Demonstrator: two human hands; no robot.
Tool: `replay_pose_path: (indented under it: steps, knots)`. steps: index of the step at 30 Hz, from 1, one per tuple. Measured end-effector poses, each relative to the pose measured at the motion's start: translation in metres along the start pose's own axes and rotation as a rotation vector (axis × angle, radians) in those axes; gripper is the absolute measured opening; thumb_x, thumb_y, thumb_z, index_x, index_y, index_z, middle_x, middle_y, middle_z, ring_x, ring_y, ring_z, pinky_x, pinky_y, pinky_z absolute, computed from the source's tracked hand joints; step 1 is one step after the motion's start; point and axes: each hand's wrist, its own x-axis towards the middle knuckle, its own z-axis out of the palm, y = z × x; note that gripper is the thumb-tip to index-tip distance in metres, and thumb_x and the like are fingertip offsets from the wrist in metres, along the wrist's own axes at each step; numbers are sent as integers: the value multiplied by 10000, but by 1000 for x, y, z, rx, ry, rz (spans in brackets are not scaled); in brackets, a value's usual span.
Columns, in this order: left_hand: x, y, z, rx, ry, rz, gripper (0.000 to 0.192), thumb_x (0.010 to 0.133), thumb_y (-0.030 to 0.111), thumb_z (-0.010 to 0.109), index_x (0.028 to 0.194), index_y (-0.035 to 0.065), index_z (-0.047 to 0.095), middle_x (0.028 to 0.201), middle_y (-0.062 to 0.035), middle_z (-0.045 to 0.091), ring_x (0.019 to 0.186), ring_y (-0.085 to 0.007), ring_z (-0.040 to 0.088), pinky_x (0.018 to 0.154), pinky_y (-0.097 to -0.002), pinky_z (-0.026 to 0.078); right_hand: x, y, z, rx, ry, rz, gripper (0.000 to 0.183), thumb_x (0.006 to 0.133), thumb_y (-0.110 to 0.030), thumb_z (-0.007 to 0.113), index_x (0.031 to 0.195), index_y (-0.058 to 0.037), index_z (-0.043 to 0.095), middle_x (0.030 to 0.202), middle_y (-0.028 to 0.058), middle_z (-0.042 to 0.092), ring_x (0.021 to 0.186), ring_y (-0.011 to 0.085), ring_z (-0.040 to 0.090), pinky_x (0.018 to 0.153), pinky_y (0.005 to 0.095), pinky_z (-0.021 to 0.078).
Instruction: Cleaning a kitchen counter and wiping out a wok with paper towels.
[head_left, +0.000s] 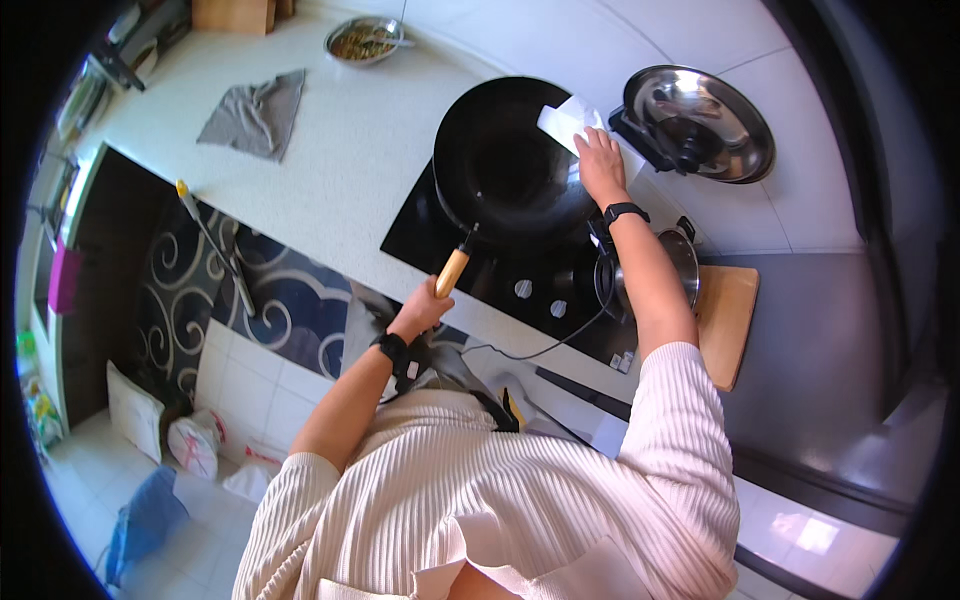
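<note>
A black wok (502, 161) sits on the black glass cooktop (409, 236). My left hand (421, 309) is wrapped around the end of its light wooden handle (452, 271). Over the wok's far right rim, my right hand (601, 166) holds a white paper towel (574, 120); the fingers partly cover the sheet. A domed steel lid (727, 124) with a black knob rests against the tiled wall, just beyond the right hand. Beneath my right forearm stands a steel pot (684, 259), partly hidden by the arm.
On the pale counter (360, 142) lie a grey cloth (259, 116) and a steel bowl (365, 41) of chopped food with a spoon. A wooden board (731, 322) sits right of the pot. A dark cable (559, 346) crosses the cooktop's front edge.
</note>
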Motion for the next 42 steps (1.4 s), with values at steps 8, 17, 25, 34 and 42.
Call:
replay_pose_path:
  steps: [8, 17, 25, 34, 42]
  knots:
    - [3, 5, -5, -83, -28, -70, 324, 723, 196, 580, 961, -13, 508, 642, -75, 524, 473, -159, 529, 452, -290, 448, -34, -5, 40, -22, -305, -75, 561, 874, -400, 444, 1267, -1, 435, 1373, 140, 367, 1307, 237, 276, 1069, 353, 188]
    - [15, -8, -1, -190, -131, -70, 217, 743, 104, 576, 904, -2, 477, 610, -32, 509, 435, -113, 498, 403, -257, 418, -49, -111, -2, 510, -1054, 141, 851, 857, -638, 205, 1382, 31, 176, 1467, 185, 88, 1370, 279, 49, 1102, 346, 59]
    - [15, 1, -5, -114, -176, -66, 229, 736, 79, 562, 913, -29, 465, 557, -46, 501, 402, -146, 509, 389, -275, 431, -25, -191, -12, 930, -987, 465, 1025, 773, -742, 250, 1377, 71, 88, 1455, 241, -5, 1358, 345, -41, 1099, 400, 0]
    - [17, -4, -1, -70, -132, -67, 165, 784, 107, 556, 836, -8, 450, 526, -56, 513, 408, -163, 525, 383, -287, 419, -37, -190, -33, 1418, -504, 530, 557, 863, -400, 462, 1198, 44, 456, 1247, 233, 447, 1180, 322, 417, 975, 357, 342]
    - [12, 2, -2, -34, -123, -94, 206, 756, 99, 551, 881, -28, 448, 556, -60, 504, 408, -158, 515, 390, -286, 420, -47, -148, -9, 1064, -691, 394, 242, 759, -200, 506, 866, -31, 643, 866, 175, 638, 802, 314, 617, 702, 383, 477]
